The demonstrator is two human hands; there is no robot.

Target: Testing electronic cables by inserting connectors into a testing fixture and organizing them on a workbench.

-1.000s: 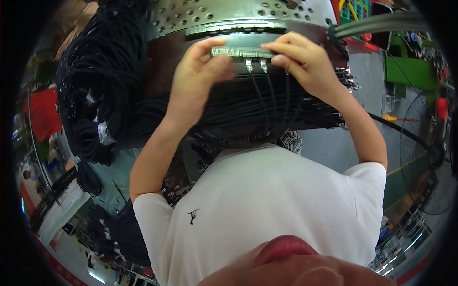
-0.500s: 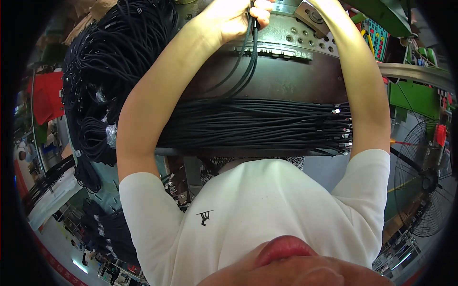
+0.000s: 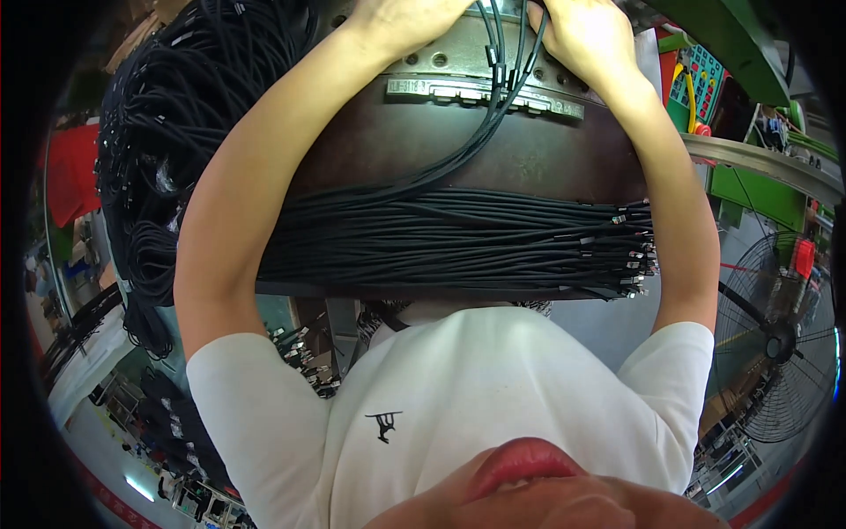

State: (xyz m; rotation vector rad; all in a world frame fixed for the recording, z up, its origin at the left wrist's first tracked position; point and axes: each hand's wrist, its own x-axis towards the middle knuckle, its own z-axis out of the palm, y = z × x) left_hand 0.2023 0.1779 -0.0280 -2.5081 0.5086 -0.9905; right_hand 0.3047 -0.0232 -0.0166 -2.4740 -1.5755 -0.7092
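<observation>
Several black cables (image 3: pixel 480 132) rise from the near pile, curve over a metal bar with notches (image 3: pixel 423 90) and run out at the upper edge. Small black sleeves sit on them above the bar. My left hand (image 3: pixel 414 19) is just left of these cables, its fingertips cut off by the upper edge, so its grip is hidden. Right of them, my right hand (image 3: pixel 582 37) has curled fingers closed at one black cable; part of that hand is also out of view. Under both hands lies a metal plate with round holes (image 3: pixel 458 46).
A thick row of black cables with metal plugs (image 3: pixel 529 238) lies along the near table edge. Coiled black cable bundles (image 3: pixel 203 97) are heaped at the left. A control panel with buttons (image 3: pixel 701 84) stands at the right, beyond a metal rail; a black fan (image 3: pixel 775 344) is below.
My left hand has moved left, away from the cables' sleeved part. My right hand has come lower into view beside the cables. The cables now spread apart over the bar.
</observation>
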